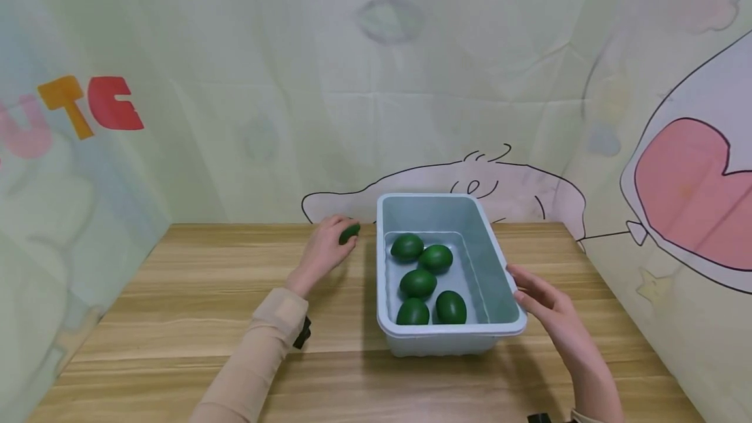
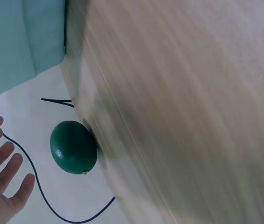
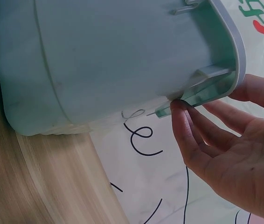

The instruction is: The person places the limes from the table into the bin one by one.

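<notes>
My left hand [image 1: 326, 248] is at the back of the table, left of the bin, fingers spread around a glossy dark green lime-like fruit [image 1: 349, 234]. In the left wrist view the fruit [image 2: 73, 147] rests on the table with a small nub at one end, and the fingers [image 2: 5, 169] stand apart from it. With thumb and fingers, my right hand [image 3: 230, 135] grips the rim of a pale blue-green plastic bin [image 3: 99, 56] at its right side. Inside the bin [image 1: 484, 260] lie several more of these fruits [image 1: 418, 284], loosely over its floor.
The wood-grain table [image 1: 194, 318] ends against a printed cloth backdrop [image 1: 282, 116] at the back. The bin's walls rise well above the fruits in it. Dark straps show at both wrists.
</notes>
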The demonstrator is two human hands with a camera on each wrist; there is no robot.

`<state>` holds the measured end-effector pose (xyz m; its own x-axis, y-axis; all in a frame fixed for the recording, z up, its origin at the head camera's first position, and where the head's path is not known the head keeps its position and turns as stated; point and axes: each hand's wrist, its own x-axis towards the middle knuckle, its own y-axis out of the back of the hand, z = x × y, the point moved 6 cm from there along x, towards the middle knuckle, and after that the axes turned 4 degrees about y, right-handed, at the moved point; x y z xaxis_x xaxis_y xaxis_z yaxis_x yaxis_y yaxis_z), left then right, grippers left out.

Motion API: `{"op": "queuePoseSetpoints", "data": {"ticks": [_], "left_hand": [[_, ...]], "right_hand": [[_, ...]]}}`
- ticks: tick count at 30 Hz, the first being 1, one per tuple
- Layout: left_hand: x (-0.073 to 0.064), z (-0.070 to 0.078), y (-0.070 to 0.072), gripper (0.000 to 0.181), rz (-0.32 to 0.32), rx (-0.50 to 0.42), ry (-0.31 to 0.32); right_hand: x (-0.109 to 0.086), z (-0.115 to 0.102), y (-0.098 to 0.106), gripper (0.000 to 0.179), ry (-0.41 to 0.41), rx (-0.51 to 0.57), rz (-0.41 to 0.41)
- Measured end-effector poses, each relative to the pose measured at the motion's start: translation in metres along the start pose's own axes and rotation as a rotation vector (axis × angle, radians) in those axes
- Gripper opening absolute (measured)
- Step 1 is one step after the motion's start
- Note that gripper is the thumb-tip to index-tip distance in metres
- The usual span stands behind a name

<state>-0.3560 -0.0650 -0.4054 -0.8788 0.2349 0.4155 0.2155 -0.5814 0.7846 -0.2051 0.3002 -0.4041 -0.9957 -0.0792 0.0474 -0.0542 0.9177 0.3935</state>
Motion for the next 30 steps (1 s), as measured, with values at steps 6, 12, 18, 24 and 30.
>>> {"op": "queuePoseSetpoints", "data": {"ticks": [6,12,18,24,30], "left_hand": [[0.003,-0.009,0.001,0.035,-0.009,0.017,0.010],[0.005,-0.020,-0.003,0.039,-0.059,0.022,0.056],[0.008,-0.026,-0.007,0.041,-0.074,0.039,0.042],[0.010,-0.032,-0.012,0.047,-0.094,0.074,0.023],[0.013,-0.037,-0.018,0.051,-0.118,0.078,0.012]], "right_hand": [[-0.001,0.000,-0.002,0.054,-0.001,0.004,-0.002],[-0.001,0.001,-0.002,0.053,-0.004,0.003,0.000],[0.000,0.001,0.000,0.054,-0.010,-0.002,0.003],[0.000,0.000,0.001,0.054,-0.005,0.002,0.007],[0.000,0.000,0.001,0.054,-0.005,0.008,0.011]]}}
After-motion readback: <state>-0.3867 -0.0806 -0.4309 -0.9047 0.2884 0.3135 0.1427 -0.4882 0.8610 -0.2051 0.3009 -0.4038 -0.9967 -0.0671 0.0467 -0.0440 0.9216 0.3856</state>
